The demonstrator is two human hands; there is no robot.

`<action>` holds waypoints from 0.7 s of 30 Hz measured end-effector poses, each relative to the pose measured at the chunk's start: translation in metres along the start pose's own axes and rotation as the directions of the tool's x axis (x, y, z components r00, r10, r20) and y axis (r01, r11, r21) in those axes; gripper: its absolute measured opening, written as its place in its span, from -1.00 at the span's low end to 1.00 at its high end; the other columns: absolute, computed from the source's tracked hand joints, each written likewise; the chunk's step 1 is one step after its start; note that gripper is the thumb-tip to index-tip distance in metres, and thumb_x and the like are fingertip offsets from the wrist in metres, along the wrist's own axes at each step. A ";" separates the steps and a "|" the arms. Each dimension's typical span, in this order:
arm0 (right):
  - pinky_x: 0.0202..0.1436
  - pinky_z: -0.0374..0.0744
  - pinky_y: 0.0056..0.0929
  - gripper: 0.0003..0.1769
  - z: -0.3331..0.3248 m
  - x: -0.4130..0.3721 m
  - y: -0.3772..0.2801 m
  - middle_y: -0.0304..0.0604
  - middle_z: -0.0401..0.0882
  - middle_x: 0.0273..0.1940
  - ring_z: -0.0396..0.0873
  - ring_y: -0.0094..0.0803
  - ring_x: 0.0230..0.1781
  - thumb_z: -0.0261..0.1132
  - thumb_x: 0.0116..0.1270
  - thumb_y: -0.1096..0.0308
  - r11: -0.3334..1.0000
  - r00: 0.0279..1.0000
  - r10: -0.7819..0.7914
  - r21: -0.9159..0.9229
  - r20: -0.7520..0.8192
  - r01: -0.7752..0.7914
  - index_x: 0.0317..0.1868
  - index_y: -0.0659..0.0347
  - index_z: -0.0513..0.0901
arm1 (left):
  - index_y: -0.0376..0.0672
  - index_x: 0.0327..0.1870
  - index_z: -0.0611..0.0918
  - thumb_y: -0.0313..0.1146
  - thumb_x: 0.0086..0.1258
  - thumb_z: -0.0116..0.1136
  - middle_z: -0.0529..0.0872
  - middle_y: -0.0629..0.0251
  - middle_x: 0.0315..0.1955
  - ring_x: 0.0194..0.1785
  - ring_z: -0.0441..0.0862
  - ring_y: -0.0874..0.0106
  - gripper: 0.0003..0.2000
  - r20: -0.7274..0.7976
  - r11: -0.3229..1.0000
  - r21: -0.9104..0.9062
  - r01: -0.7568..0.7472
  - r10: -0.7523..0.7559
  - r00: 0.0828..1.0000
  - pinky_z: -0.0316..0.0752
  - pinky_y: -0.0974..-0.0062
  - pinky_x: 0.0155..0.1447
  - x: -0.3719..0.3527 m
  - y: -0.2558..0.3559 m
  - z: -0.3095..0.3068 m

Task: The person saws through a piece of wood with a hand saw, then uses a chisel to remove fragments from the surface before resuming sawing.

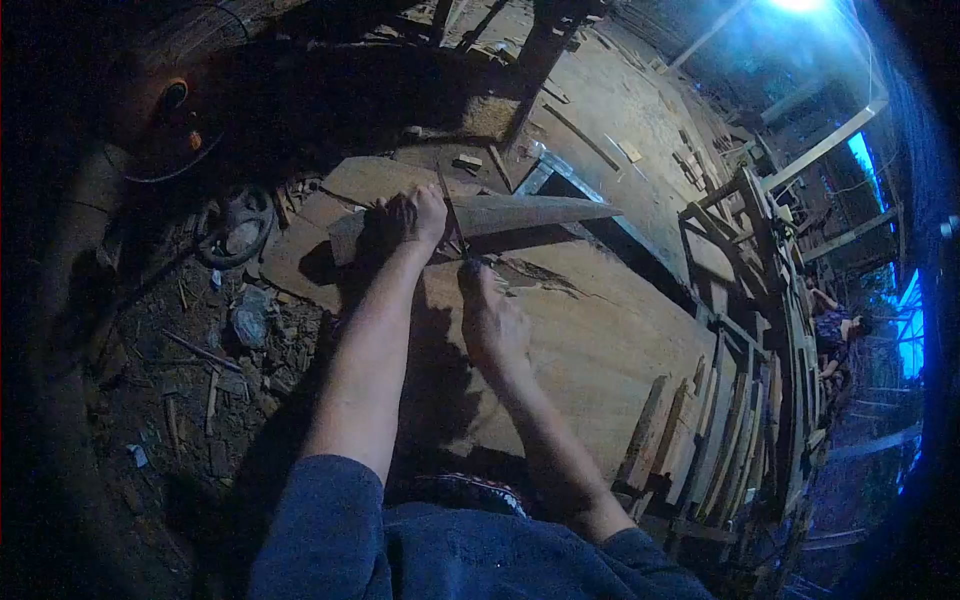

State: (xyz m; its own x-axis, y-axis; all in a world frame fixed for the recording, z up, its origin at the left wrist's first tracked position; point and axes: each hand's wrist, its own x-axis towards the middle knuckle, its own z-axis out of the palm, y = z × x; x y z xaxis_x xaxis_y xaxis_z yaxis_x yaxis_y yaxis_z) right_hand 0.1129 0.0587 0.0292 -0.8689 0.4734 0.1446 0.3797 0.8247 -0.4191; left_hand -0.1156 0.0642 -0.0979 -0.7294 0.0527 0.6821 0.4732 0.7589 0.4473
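A thick wooden beam (530, 212) lies across the large wooden board in front of me, its right end reaching out past the board's middle. My left hand (425, 215) is closed over the beam's top near its left part, with a dark shadow hiding some of the fingers. My right hand (495, 325) is wrapped round the handle of what looks like a handsaw. The thin blade of the handsaw (448, 205) shows nearly edge-on, crossing the beam just right of my left hand. The handle is mostly hidden by the fingers.
The large wooden board (600, 320) has a splintered patch near the right hand. Several wood strips (690, 430) stand at the right beside a wooden frame (720, 260). A wheel-like ring (240, 225) and scraps litter the ground at left. A person (835, 330) is at far right.
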 end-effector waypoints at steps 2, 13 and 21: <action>-0.26 0.43 0.16 -0.82 -0.002 -0.002 0.002 0.28 0.57 -0.37 0.55 0.26 -0.28 -0.10 0.39 0.26 0.999 0.999 0.038 0.003 0.032 -0.038 -0.12 0.16 0.31 | -0.12 -0.55 0.67 -0.19 0.30 -0.08 0.68 0.14 -0.52 -0.36 0.63 0.12 -0.67 -0.017 0.997 -0.032 0.074 -0.074 0.997 0.34 0.05 0.00 -0.004 0.003 0.003; -0.19 0.42 0.16 -0.68 -0.007 -0.004 0.007 0.26 0.58 -0.29 0.54 0.26 -0.23 -0.13 0.42 0.20 0.998 0.995 0.047 0.026 0.087 -0.049 0.11 0.07 0.28 | -0.21 -0.42 0.70 -0.21 0.17 -0.04 0.69 -0.05 -0.33 -0.21 0.65 0.06 -0.70 0.518 0.956 0.083 0.281 -0.282 0.808 0.41 0.07 -0.05 -0.008 -0.043 0.006; -0.23 0.57 -0.14 -0.63 0.019 0.046 0.006 0.04 0.63 -0.28 0.64 -0.03 -0.22 0.02 0.34 0.21 0.972 0.980 0.091 -0.230 0.175 -0.049 0.12 0.08 0.29 | -0.26 -0.67 0.59 -0.28 0.17 0.07 0.62 0.04 -0.64 -0.49 0.62 0.16 -0.72 0.466 0.982 -0.090 0.163 -0.103 0.879 0.44 0.19 -0.38 0.024 0.008 -0.039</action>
State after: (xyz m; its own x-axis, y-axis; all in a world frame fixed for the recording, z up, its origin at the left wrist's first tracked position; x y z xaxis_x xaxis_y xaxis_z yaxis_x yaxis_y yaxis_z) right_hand 0.0686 0.0796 0.0160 -0.8729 0.4850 -0.0532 0.4847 0.8495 -0.2084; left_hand -0.1104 0.0462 -0.0558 -0.9199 0.2705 0.2838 0.3905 0.6955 0.6031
